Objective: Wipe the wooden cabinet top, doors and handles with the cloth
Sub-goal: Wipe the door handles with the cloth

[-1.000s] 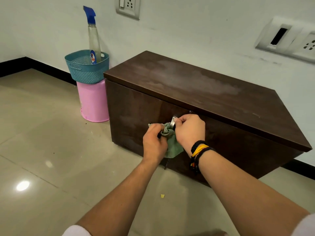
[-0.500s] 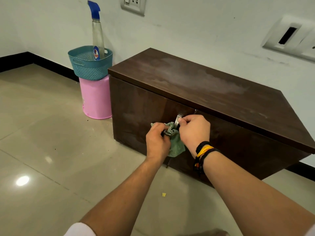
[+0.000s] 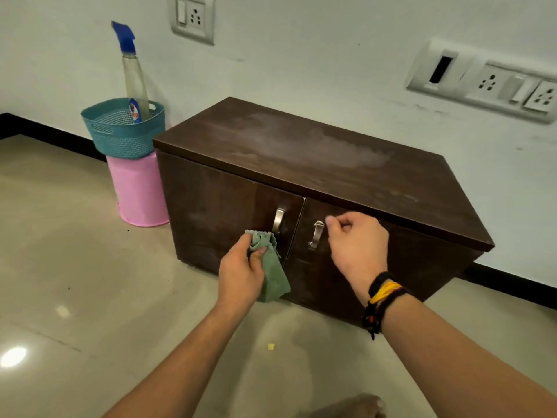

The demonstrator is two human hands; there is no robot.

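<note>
We face the wooden cabinet [image 3: 301, 188] on the floor against the wall, its dusty top at twelve o'clock from our hands and its two doors shut, each with an upright metal handle running top to bottom: the left handle [image 3: 278, 221] and the right handle [image 3: 316, 239]. Our left hand [image 3: 241, 274] clamps the green cloth [image 3: 271, 267], which hangs against the left door just at six o'clock of the left handle, so this hand is nearer. Our right hand [image 3: 357, 247] is loosely curled, holding nothing, just at three o'clock of the right handle; we cannot tell whether it touches.
</note>
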